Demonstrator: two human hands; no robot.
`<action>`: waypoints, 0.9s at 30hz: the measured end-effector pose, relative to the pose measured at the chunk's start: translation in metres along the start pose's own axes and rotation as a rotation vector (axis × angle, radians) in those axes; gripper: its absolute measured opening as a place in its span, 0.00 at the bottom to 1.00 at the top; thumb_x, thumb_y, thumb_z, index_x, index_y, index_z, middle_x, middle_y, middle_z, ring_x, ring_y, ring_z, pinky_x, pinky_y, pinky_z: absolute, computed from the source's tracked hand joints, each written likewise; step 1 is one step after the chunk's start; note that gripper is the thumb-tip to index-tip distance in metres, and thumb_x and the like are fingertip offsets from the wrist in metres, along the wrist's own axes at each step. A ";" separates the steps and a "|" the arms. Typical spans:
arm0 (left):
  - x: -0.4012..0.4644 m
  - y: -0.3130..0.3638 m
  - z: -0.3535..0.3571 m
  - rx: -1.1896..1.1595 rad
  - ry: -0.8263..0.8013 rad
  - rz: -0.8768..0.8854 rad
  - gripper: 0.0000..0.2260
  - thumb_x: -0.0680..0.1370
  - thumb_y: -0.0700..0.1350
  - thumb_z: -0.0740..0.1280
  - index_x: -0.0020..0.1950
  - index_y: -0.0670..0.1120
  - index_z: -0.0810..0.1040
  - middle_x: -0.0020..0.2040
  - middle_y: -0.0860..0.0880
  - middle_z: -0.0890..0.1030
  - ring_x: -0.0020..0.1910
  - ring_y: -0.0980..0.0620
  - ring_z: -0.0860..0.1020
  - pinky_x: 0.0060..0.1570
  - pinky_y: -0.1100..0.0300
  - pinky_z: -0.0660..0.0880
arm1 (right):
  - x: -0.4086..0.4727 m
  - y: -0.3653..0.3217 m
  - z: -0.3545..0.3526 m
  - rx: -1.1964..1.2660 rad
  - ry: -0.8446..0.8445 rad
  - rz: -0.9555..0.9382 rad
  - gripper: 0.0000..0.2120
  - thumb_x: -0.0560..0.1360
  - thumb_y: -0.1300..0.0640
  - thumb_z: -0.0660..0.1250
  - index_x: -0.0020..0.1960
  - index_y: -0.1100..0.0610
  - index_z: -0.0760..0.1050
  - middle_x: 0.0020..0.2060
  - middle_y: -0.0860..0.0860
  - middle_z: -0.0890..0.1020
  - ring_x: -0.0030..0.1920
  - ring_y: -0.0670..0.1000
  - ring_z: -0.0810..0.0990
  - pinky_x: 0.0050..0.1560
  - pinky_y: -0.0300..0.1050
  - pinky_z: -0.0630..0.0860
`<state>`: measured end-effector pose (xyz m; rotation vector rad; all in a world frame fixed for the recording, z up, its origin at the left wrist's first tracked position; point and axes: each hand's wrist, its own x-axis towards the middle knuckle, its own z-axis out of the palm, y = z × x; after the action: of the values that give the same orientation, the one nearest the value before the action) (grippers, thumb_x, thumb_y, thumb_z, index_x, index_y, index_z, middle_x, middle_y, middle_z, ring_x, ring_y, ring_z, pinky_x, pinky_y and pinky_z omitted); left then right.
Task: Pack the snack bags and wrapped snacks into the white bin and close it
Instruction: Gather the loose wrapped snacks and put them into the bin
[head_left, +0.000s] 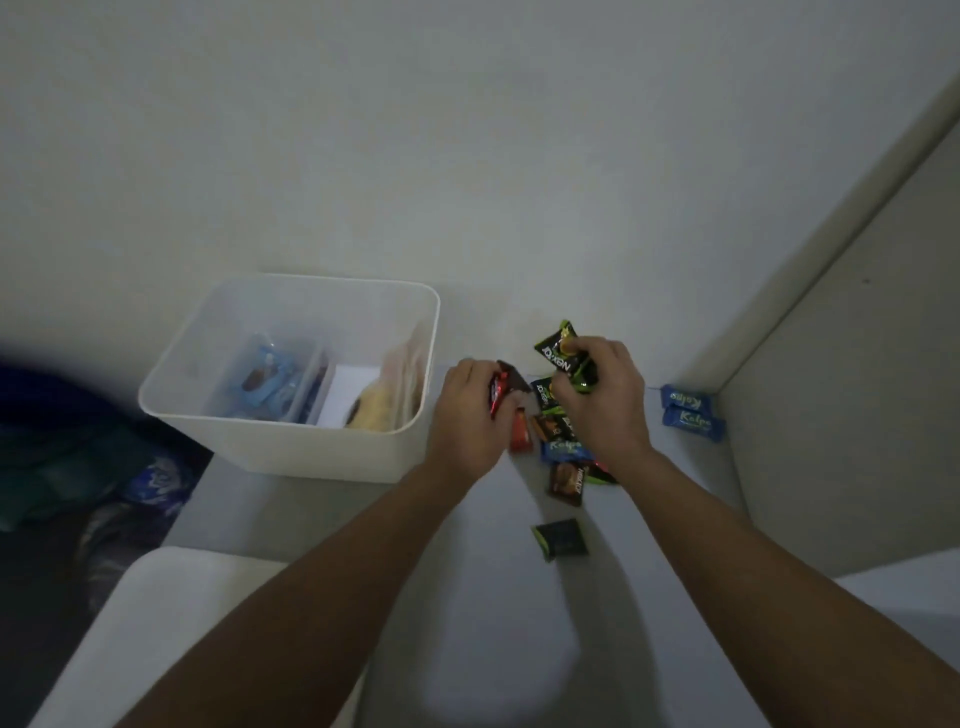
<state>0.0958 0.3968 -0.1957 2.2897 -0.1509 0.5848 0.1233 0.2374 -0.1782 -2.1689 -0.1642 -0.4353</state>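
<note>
Both bare forearms reach in from the bottom edge over a white worktop (467, 597). Left hand (470, 418), fingers curled, grips a red-and-dark wrapped snack (503, 388). Right hand (602, 400) pinches a green-and-black snack packet (560, 349) above a loose pile of wrapped snacks (566, 457). Open white plastic bin (291, 441) sits just left of the hands, blue snack bags (265, 382) inside. Two blue wrapped sweets (688, 413) lie right, apart.

Bin (291, 447) left; loose snacks (563, 467) right; lid (171, 597) before bin.
</note>
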 end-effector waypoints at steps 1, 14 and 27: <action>0.011 0.001 -0.014 -0.004 0.031 -0.002 0.07 0.74 0.43 0.70 0.49 0.42 0.75 0.45 0.44 0.77 0.47 0.46 0.74 0.48 0.55 0.70 | 0.009 -0.016 0.004 0.020 0.002 -0.007 0.16 0.70 0.62 0.70 0.57 0.57 0.77 0.50 0.55 0.77 0.45 0.47 0.75 0.45 0.29 0.68; 0.060 -0.092 -0.146 -0.029 0.071 -0.653 0.13 0.75 0.48 0.68 0.52 0.40 0.76 0.45 0.46 0.77 0.46 0.46 0.75 0.47 0.57 0.70 | 0.052 -0.151 0.139 0.143 -0.240 0.192 0.12 0.68 0.60 0.70 0.51 0.56 0.77 0.45 0.52 0.80 0.47 0.55 0.78 0.48 0.45 0.75; 0.061 -0.131 -0.154 -0.260 -0.084 -0.894 0.32 0.80 0.63 0.46 0.69 0.39 0.70 0.68 0.40 0.73 0.67 0.42 0.70 0.68 0.49 0.62 | 0.064 -0.139 0.171 0.093 -0.288 0.392 0.17 0.75 0.42 0.63 0.45 0.56 0.78 0.46 0.56 0.83 0.50 0.59 0.82 0.57 0.55 0.77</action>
<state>0.1305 0.6022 -0.1584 1.8663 0.6860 -0.0049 0.1869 0.4548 -0.1417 -2.0978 0.0819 0.1062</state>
